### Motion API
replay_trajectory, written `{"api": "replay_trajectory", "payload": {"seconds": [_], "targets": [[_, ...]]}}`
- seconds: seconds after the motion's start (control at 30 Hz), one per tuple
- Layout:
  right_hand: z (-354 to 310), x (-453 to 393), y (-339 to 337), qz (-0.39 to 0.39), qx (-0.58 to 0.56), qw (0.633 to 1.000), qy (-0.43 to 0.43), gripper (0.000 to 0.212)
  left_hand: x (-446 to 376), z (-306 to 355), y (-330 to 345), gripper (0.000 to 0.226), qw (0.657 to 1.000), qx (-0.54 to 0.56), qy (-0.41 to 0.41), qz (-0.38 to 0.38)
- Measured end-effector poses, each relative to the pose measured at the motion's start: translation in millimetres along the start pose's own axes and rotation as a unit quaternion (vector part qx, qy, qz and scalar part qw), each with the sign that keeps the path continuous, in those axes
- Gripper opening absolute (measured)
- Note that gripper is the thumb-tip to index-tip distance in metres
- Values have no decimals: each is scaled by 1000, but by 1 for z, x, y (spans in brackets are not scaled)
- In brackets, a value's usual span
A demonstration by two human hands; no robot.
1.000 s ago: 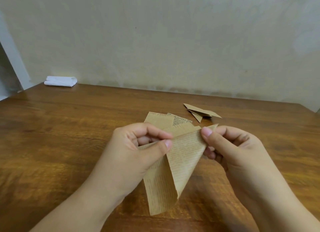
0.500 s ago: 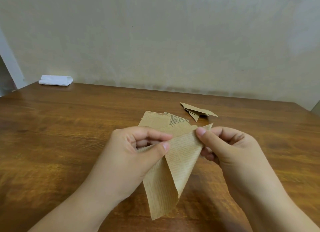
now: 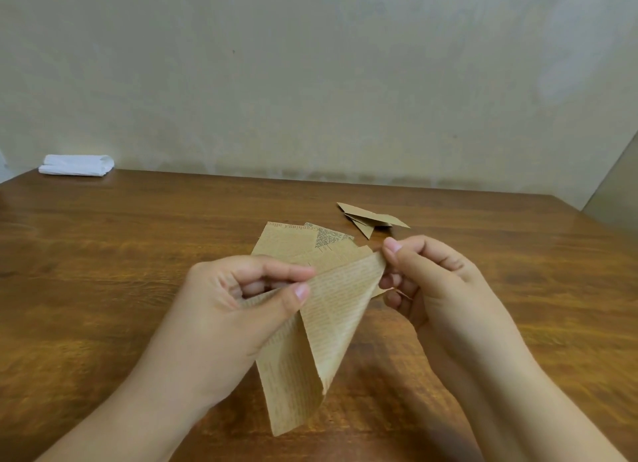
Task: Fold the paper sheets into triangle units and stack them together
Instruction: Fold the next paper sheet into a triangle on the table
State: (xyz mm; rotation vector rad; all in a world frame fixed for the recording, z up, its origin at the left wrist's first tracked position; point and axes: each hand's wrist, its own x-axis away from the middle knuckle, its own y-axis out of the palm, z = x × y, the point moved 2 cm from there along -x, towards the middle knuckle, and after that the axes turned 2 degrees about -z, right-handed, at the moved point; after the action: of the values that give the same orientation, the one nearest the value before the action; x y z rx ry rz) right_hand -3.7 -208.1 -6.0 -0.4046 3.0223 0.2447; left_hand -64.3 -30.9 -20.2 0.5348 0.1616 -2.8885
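While my left hand (image 3: 224, 309) pinches the brown paper (image 3: 324, 327), my right hand (image 3: 428, 282) pinches its top corner.

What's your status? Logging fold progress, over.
Left hand and right hand pinch the held sheet, half-folded, off the table. Spare sheets behind. Finished units beyond. Nothing blocking.

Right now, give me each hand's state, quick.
Left hand: closed, pinching the printed paper sheet at its left corner.
Right hand: closed, pinching the same sheet's upper right corner.
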Motion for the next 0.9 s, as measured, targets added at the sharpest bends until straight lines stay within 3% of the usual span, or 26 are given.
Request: {"api": "replay_trajectory", "payload": {"seconds": [0.13,0.17,0.27,0.33,0.63,0.77,0.9], "targets": [[2,-2,-5,-14,59,998,19,16,0,1,-1,21,1000,-2,-23,4],[1,-2,-6,-39,77,996,36,15,0,1,-2,23,999,-12,-31,-4],[2,-3,-7,-134,134,977,95,41,1,1,-3,28,996,-52,-60,-42],[2,-3,-6,-163,156,968,109,40,0,1,-3,31,993,-69,-76,-62],[1,-3,-3,-165,120,978,48,23,-1,3,-8,18,993,-61,-79,-58],[1,-3,-3,-167,121,977,48,24,-3,-1,-8,11,993,-63,-78,-62],[3,-3,-6,-184,189,962,70,30,-4,-4,-10,21,989,-94,-78,-86]]}}
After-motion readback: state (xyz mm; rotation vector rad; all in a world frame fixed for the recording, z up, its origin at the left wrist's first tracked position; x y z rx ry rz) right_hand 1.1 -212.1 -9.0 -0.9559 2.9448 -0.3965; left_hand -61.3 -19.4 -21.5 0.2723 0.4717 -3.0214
